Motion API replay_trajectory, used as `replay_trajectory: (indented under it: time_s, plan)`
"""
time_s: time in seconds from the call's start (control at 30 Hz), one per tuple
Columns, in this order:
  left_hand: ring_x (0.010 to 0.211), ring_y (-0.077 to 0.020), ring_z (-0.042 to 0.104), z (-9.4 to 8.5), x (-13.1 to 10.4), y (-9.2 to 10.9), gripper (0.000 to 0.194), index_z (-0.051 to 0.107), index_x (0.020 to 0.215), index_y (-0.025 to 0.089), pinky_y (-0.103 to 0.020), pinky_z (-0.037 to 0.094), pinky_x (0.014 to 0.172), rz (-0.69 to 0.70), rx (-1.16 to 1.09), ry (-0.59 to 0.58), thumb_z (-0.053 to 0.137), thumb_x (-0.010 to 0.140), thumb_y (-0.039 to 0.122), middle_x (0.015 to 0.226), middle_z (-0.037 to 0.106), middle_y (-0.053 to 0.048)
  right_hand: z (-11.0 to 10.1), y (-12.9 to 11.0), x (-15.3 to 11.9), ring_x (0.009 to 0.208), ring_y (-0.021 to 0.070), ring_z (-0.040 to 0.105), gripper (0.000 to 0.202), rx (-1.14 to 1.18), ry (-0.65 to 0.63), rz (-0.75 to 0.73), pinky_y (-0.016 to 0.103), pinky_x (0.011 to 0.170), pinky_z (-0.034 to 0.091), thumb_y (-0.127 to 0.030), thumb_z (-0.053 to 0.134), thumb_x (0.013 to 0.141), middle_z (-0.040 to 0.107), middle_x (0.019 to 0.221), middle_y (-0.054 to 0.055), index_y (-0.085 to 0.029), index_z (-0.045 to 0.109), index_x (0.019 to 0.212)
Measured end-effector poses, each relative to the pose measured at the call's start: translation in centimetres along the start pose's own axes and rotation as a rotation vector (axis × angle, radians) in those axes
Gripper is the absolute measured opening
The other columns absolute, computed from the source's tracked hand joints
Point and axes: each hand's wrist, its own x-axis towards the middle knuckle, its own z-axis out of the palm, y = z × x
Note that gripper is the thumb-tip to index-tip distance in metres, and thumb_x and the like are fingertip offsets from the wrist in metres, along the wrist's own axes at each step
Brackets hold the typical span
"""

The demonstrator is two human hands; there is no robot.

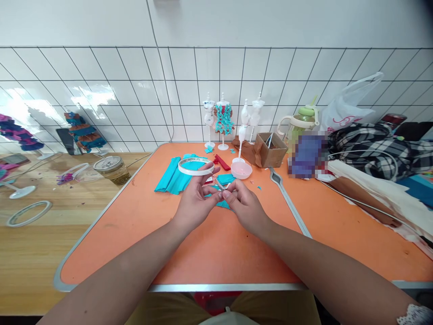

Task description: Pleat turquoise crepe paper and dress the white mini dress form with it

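A white tape roll (pixel 196 172) rests on the raised fingers of my left hand (pixel 198 201), which is closed around it. My right hand (pixel 246 205) is pinched, its thumb and finger meeting the left fingertips over a small piece too tiny to make out. Turquoise crepe paper (pixel 172 178) lies folded behind and left of the hands, and another turquoise piece (pixel 226 179) is just beyond the fingers. A red strip (pixel 222 162) and a pink bowl (pixel 241 170) sit behind them on the orange table (pixel 135 234).
Small white mannequins (pixel 257 108) stand at the back, one dressed in turquoise and red (pixel 223 119). To the right are a cardboard box (pixel 271 153), a grey strap (pixel 291 205), a green-lidded bottle (pixel 306 117) and plaid cloth (pixel 368 144). A glass jar (pixel 113 170) and tape ring (pixel 29 214) lie left.
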Motion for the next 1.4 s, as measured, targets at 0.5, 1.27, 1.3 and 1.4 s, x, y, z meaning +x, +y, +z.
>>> replay_trajectory:
  time_s: [0.5,1.27,1.3,1.4]
  plan:
    - [0.071,-0.0093,0.063,0.1,0.1,-0.1,0.072,0.042,0.133,0.032,-0.035,0.059,0.072,0.006,0.004,-0.008,0.073,0.069,0.018,0.144,0.040,-0.009,0.2,0.1,0.0,0.047,0.0088,0.028,0.024,0.074,0.006,0.017,0.022,0.046,0.021,-0.042,0.045,0.089,0.034,0.053,-0.009,-0.023,0.037,0.077]
    - [0.075,-0.0117,0.065,-0.6,0.2,0.1,0.078,0.039,0.136,0.035,-0.033,0.058,0.072,-0.052,-0.125,-0.064,0.075,0.069,0.015,0.149,0.034,-0.010,-3.1,-0.7,1.0,0.046,0.0090,0.038,0.035,-0.001,-0.188,0.096,0.021,0.043,0.027,-0.052,0.047,0.087,0.047,0.059,-0.007,-0.024,0.049,0.108]
    - [0.078,-0.0129,0.066,-0.7,0.3,0.2,0.079,0.039,0.137,0.035,-0.034,0.059,0.072,-0.052,-0.136,-0.062,0.074,0.069,0.015,0.149,0.033,-0.009,-3.8,-0.9,1.2,0.047,0.0091,0.040,0.041,-0.021,-0.210,0.099,0.021,0.044,0.028,-0.052,0.050,0.085,0.050,0.061,-0.006,-0.024,0.048,0.115]
    - [0.084,-0.0157,0.067,-0.9,0.3,0.3,0.076,0.040,0.136,0.035,-0.034,0.058,0.075,-0.043,-0.157,-0.047,0.074,0.071,0.015,0.148,0.035,-0.008,-5.6,-1.1,1.8,0.051,0.0105,0.044,0.050,-0.183,-0.200,0.076,0.022,0.048,0.030,-0.046,0.061,0.078,0.053,0.063,-0.005,-0.024,0.051,0.121]
